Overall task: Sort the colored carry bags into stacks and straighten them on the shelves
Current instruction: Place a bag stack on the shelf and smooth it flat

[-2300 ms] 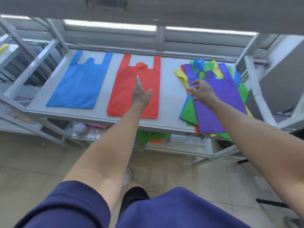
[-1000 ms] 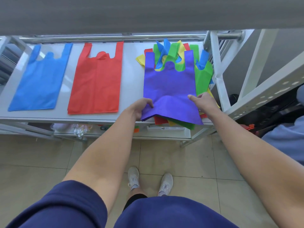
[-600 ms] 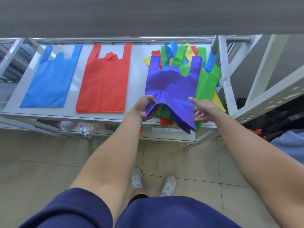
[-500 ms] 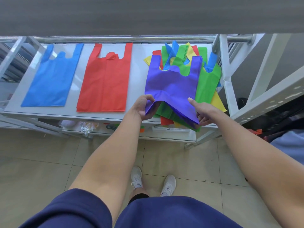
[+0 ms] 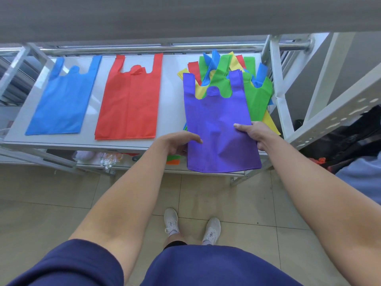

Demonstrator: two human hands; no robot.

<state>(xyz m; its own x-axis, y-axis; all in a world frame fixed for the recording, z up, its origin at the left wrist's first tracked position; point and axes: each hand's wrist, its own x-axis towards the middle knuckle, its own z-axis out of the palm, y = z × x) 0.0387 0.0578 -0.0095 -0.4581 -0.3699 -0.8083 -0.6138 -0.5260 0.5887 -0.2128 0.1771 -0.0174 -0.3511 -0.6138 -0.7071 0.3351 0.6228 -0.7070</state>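
Holding the purple bag (image 5: pixel 218 124) by its side edges, both hands met just right of the view's centre. The left hand (image 5: pixel 177 141) pinched the left edge, thumb on top and fingers beneath. The right hand (image 5: pixel 252 134) pinched the right edge in the same way. The bag was spread flat, its handles toward twelve o'clock and resting on the mixed pile (image 5: pixel 256 96). Its bottom hem overhung the front edge of the shelf (image 5: pixel 171 100) toward six o'clock.

The pile, at one o'clock, held green, yellow, red and blue bags fanned at differing angles. A red bag (image 5: pixel 129 104) lay flat at eleven o'clock and a blue bag (image 5: pixel 61 100) at ten o'clock. These two lay apart from one another, handles toward the rear rail (image 5: pixel 144 48).

The shelf top was pale grey, carried on a white metal frame (image 5: pixel 277 89). A lower shelf (image 5: pixel 132 168) beneath it bore small items, among them green and orange pieces (image 5: pixel 173 158) too obscured to identify.

A grey board (image 5: pixel 185 15) crossed the view at twelve o'clock. Beige floor tiles (image 5: pixel 61 203) filled the foreground, with white shoes (image 5: pixel 171 221) at six o'clock. Dark objects (image 5: pixel 350 139) lay at three o'clock, beyond the frame.
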